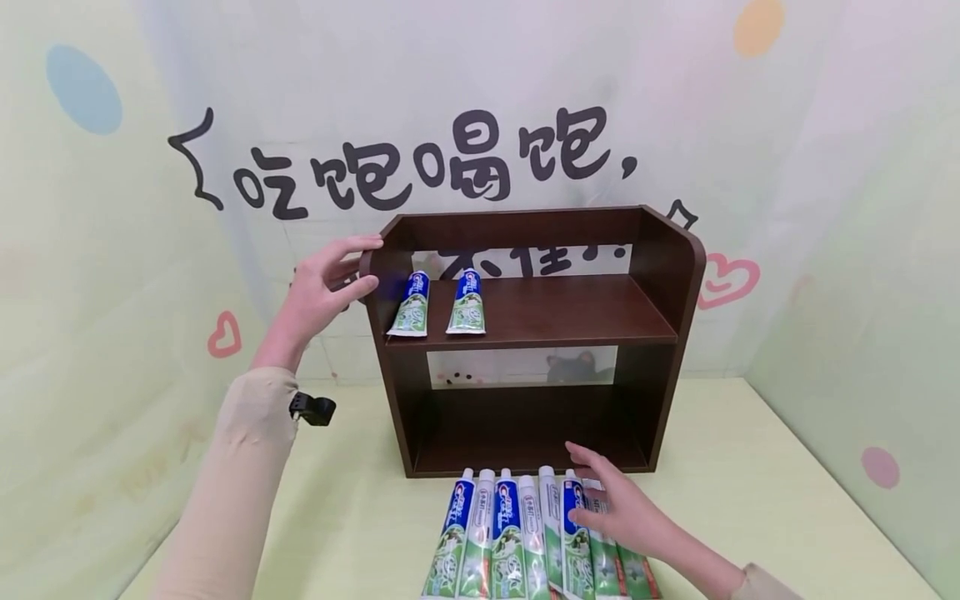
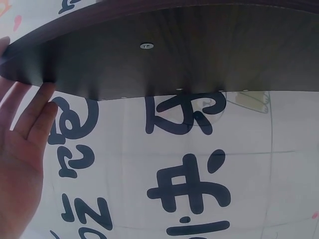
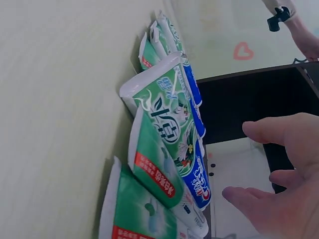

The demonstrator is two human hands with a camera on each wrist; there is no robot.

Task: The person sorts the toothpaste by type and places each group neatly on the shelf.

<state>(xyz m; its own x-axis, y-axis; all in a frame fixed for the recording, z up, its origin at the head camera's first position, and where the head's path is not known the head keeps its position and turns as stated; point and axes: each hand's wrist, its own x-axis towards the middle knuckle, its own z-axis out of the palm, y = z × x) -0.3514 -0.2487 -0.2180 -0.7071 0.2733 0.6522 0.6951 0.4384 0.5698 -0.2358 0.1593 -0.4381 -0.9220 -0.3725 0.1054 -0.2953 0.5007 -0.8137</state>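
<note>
My left hand (image 1: 326,283) touches the left side panel of a dark brown two-tier shelf (image 1: 525,446), its fingers mostly straight. In the left wrist view, fingertips rest against the outer face of that panel (image 2: 149,64). Two blue-and-green toothpaste tubes (image 1: 411,310) (image 1: 467,307) stand on the upper tier, towards the left, caps up. In front of the shelf lies a row of toothpaste tubes, blue-green ones (image 1: 507,533) among white-green ones (image 1: 533,533). Above its right end hovers my right hand (image 1: 626,512), thumb and fingers apart, nearest a blue-green tube (image 3: 167,114); nothing is held.
The pale yellow-green table (image 1: 337,508) carries the shelf and the row of tubes. Behind hangs a light backdrop (image 1: 450,67) with black lettering, pink hearts and coloured dots. A small black camera (image 1: 313,409) sits at the left wrist.
</note>
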